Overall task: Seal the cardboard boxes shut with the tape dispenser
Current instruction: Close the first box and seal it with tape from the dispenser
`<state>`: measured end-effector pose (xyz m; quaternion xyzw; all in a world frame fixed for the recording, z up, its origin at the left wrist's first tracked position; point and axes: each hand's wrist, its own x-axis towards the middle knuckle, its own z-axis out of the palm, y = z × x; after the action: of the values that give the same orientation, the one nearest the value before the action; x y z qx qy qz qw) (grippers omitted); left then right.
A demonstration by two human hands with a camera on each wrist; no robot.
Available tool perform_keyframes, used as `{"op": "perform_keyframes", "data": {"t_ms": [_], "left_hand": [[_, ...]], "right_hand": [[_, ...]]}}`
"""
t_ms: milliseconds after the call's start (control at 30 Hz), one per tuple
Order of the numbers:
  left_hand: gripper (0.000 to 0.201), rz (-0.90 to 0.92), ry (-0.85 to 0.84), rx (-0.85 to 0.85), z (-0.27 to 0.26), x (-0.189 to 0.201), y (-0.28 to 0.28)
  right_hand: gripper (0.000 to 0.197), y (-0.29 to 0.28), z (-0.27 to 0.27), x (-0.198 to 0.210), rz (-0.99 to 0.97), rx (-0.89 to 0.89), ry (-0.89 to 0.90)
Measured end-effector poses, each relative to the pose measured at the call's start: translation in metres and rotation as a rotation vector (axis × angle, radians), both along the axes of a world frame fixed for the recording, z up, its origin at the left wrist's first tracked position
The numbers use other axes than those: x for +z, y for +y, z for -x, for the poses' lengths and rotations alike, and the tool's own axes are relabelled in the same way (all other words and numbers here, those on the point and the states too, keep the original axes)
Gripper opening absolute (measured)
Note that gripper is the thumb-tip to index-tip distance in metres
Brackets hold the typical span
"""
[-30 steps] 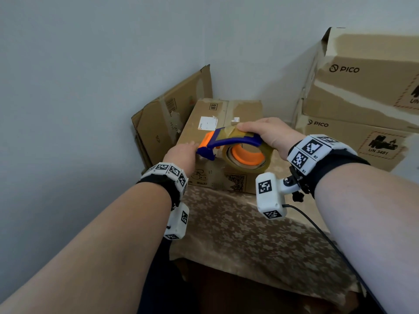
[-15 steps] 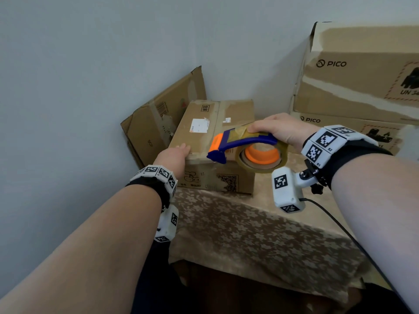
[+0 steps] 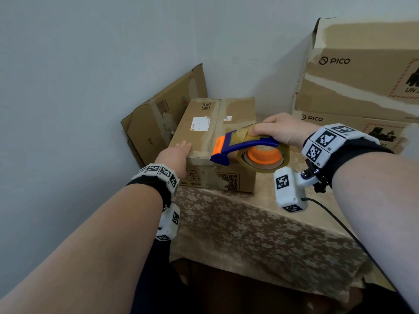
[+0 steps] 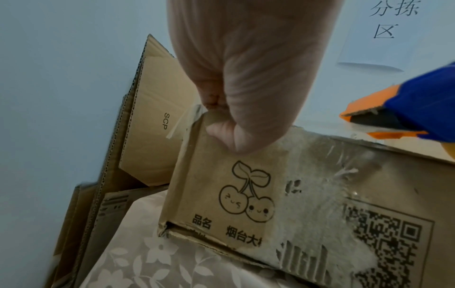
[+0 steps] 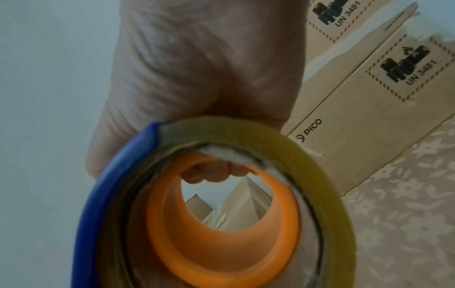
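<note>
We note small box [image 3: 217,141] on table [image 3: 249,234], centre seam running near-to-far. Right hand [image 3: 283,130] grips tape dispenser [image 3: 244,150] at near right edge, nose pointing left, crosswise to seam. Left hand [image 3: 176,155] flat, fingers straight, on near left corner.

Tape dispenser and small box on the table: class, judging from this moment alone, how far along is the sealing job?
Done: the small box has its flaps closed, with worn older tape along the centre seam. In hand: the right hand grips the tape dispenser just above the box's near edge, while the left hand rests on the near left corner. Left: no fresh strip shows yet. Whether the PICO boxes need sealing cannot be told.
</note>
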<state>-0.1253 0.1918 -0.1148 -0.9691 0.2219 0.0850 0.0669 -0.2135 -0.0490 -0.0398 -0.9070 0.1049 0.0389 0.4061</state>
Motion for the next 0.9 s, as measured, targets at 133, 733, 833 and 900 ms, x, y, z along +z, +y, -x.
{"op": "perform_keyframes", "data": {"t_ms": [133,733,833,900], "left_hand": [[0.086,-0.001,0.011,-0.008,0.001,0.000,0.002],[0.107,0.130,0.112,-0.167,0.017,-0.007,-0.034],[0.107,0.164,0.096,-0.172,0.015,-0.010,-0.034],[0.107,0.180,0.091,-0.167,0.015,-0.011,-0.034]], "right_hand": [[0.033,0.006,-0.003,0.002,0.063,0.003,0.018],[0.040,0.013,0.000,0.004,0.145,-0.014,0.017],[0.042,0.012,0.000,0.001,0.135,-0.016,0.010],[0.044,0.011,-0.001,0.000,0.096,-0.032,0.004]]}}
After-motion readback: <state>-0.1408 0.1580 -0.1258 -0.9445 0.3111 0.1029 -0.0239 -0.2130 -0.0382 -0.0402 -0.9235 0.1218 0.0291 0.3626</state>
